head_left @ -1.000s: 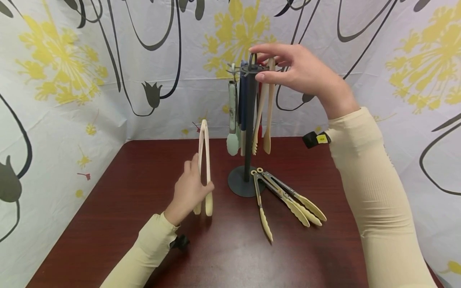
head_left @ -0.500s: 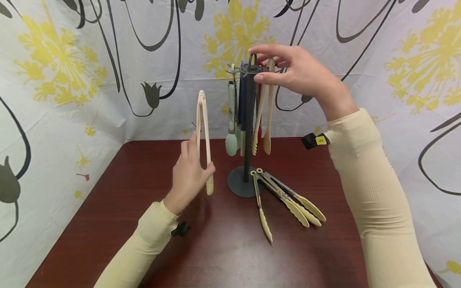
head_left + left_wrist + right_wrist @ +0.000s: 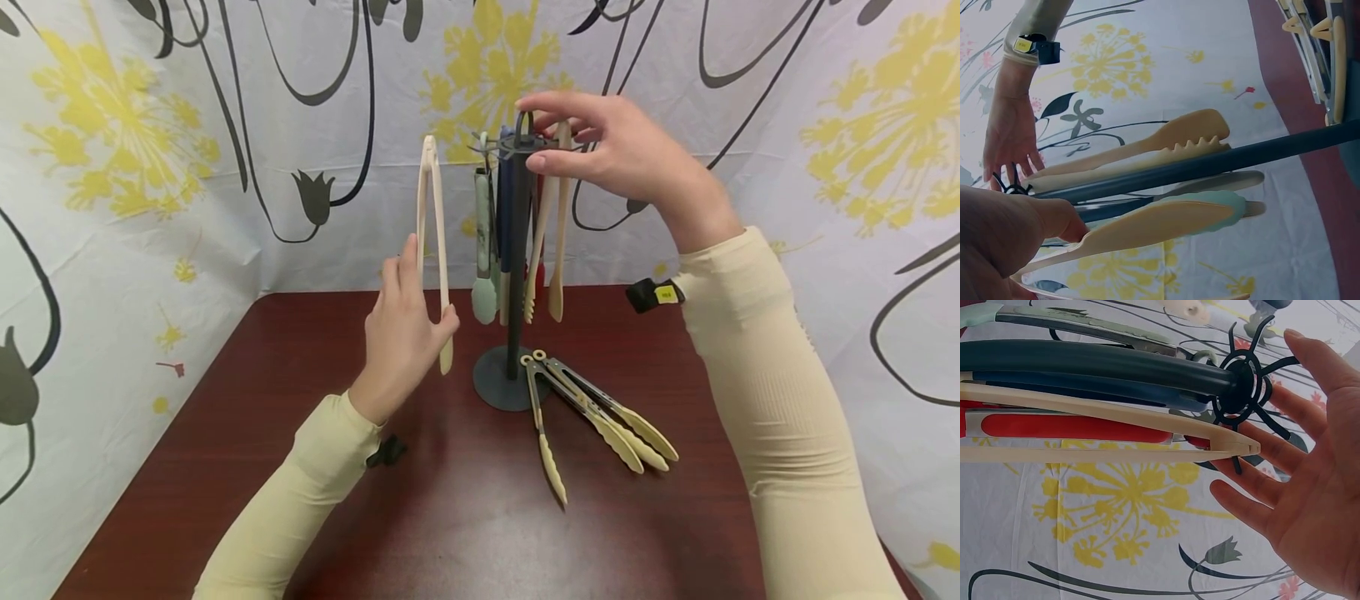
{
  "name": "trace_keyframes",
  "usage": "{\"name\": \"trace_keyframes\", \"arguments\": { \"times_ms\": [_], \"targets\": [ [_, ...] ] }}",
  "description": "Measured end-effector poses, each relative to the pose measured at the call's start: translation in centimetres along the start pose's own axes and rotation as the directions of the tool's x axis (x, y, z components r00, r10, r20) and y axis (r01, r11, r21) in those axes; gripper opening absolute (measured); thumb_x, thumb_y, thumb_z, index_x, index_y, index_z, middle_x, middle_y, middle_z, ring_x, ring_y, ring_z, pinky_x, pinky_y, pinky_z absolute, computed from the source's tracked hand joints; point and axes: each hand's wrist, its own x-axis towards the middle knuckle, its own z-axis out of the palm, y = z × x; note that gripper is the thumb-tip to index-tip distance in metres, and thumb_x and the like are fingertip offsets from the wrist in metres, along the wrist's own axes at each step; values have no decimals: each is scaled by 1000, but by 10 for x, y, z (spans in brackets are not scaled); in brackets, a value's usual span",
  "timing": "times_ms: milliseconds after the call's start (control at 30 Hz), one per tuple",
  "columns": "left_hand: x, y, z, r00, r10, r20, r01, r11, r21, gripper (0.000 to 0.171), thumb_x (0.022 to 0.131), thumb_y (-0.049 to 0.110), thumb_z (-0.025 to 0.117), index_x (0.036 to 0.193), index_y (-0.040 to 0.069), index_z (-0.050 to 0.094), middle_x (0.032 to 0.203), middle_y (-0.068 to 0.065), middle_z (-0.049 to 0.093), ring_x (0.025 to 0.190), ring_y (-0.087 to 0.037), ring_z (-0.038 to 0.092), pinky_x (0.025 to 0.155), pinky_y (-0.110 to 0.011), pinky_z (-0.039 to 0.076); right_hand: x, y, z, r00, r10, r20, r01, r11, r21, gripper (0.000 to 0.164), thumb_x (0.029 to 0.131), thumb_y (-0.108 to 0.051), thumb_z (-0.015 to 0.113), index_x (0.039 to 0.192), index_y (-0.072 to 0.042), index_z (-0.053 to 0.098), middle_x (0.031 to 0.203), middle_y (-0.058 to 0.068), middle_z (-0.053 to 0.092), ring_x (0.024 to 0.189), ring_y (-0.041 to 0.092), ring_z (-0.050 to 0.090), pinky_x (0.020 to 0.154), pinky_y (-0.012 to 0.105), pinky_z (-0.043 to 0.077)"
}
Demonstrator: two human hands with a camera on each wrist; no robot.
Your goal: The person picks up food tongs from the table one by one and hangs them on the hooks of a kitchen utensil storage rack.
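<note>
The left hand (image 3: 401,337) pinches pale tongs (image 3: 442,250), held upright, hinge up, just left of the stand (image 3: 517,258); the fingers hide part of one arm, and the left wrist view cuts the other off. The right hand (image 3: 633,154) spreads its fingers about the stand's top; whether they touch it is hard to tell. Hanging there are mint tongs (image 3: 484,302), a blue utensil (image 3: 506,208), red-handled tongs (image 3: 1079,427) mostly hidden from the head view, and beige tongs (image 3: 558,258). Yellow-tipped tongs (image 3: 618,444) lie overlapping near the base.
</note>
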Motion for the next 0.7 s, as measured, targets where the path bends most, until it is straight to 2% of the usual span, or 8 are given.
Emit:
{"name": "trace_keyframes", "arguments": {
  "times_ms": [167, 300, 467, 700],
  "targets": [
    [5, 6, -1, 999, 29, -32, -29, 1000, 6, 93, 80, 20, 75, 157, 11, 23, 130, -18, 48, 84, -29, 62, 49, -39, 52, -1, -1, 0, 1000, 5, -3, -5, 1000, -5, 58, 92, -39, 69, 145, -43, 46, 142, 5, 55, 129, 36, 50, 105, 56, 38],
    [6, 10, 0, 996, 61, -64, -60, 998, 23, 92, 80, 18, 75, 157, 10, 24, 129, -17, 49, 91, -30, 61, 50, -40, 53, -1, -1, 1, 1000, 2, -2, -2, 1000, -6, 58, 92, -39, 68, 146, -43, 45, 141, 6, 55, 129, 35, 50, 106, 56, 37],
    [5, 13, 0, 991, 95, -97, -91, 995, 46, 92, 80, 16, 76, 156, 8, 25, 127, -17, 50, 91, -30, 61, 49, -40, 52, -1, -1, 1, 1000, -2, -3, 2, 1000, -8, 58, 92, -39, 69, 146, -42, 46, 139, 6, 56, 127, 35, 51, 107, 55, 37],
    [5, 16, 2, 987, 122, -107, -116, 992, 57, 92, 81, 18, 75, 156, 9, 24, 127, -16, 50, 93, -29, 61, 48, -38, 52, -1, -1, 1, 1000, 0, -5, 0, 1000, -3, 58, 92, -39, 69, 146, -41, 46, 137, 6, 56, 125, 33, 52, 105, 53, 38]
  ]
}}
